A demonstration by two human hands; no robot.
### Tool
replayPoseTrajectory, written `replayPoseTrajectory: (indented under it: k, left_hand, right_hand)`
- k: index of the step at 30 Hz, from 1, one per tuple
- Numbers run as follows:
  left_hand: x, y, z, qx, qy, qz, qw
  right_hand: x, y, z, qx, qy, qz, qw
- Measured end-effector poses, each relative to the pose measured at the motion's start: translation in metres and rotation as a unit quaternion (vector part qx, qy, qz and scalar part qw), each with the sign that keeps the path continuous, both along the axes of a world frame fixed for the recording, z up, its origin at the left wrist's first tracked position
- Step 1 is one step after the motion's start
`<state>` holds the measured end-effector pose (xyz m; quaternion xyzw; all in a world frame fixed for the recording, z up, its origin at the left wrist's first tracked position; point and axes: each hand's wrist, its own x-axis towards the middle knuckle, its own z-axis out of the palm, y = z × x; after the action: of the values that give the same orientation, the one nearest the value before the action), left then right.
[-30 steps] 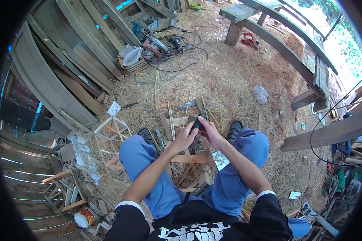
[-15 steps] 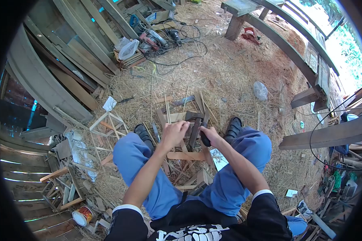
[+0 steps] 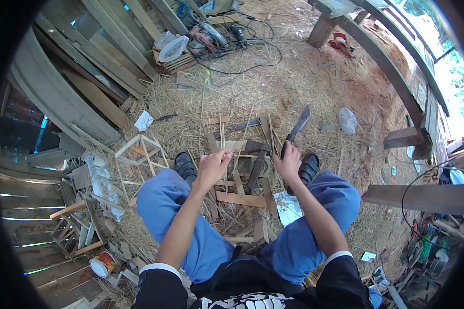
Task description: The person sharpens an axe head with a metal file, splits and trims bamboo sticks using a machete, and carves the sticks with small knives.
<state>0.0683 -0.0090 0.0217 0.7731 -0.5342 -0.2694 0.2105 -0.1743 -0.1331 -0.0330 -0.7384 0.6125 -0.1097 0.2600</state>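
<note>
My right hand point(image 3: 288, 161) is closed around the dark handle of a large knife point(image 3: 300, 123), whose blade points up and away to the right. To its left, my left hand point(image 3: 214, 167) is pinched shut. Thin wooden strips point(image 3: 222, 135) run up to its fingers, but I cannot tell whether it grips them or something smaller. Between the two hands a hatchet point(image 3: 254, 172) lies with its dark head away from me and its handle towards me. Wooden boards point(image 3: 241, 200) lie under and around it, between my sandalled feet.
A small frame of wooden strips point(image 3: 142, 149) stands left of my left foot. Power tools point(image 3: 207, 38) with tangled cords lie further off, beside leaning planks point(image 3: 95, 51). A wooden bench point(image 3: 381, 62) curves along the right. Straw and shavings cover the ground; a paint can point(image 3: 102, 264) sits lower left.
My right hand has swung the knife away to the right, off the middle; its blade now points outward. My left hand has shifted slightly left, still pinched. The view has turned a little.
</note>
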Motion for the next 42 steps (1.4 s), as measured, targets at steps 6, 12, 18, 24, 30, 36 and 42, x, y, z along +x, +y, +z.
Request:
replayPoseTrajectory:
  k: [6,12,18,24,30,36,42]
  left_hand:
    - [0.010,-0.001,-0.008,-0.004,0.002,0.004,1.000]
    - [-0.001,0.000,-0.002,0.020,0.002,-0.017,1.000]
    - [-0.023,0.015,0.006,-0.048,-0.041,-0.077,0.995]
    - [-0.026,0.060,0.017,-0.038,0.192,0.105,0.975]
    - [-0.052,0.139,0.047,-0.122,0.239,0.224,0.937]
    - [-0.051,0.194,0.073,-0.104,0.272,0.249,0.924]
    - [-0.020,0.225,0.081,-0.109,0.246,0.233,0.934]
  right_hand:
    - [0.034,0.030,0.027,-0.020,-0.069,0.200,0.977]
    - [0.045,0.034,0.035,-0.011,-0.055,0.227,0.972]
    - [0.052,0.053,0.071,-0.021,-0.149,0.243,0.958]
    - [0.041,0.070,0.085,-0.008,-0.135,0.307,0.942]
    - [0.053,0.075,0.102,0.002,-0.186,0.392,0.901]
    - [0.061,0.067,0.090,0.004,-0.108,0.432,0.895]
    - [0.069,0.079,0.091,0.015,-0.081,0.451,0.889]
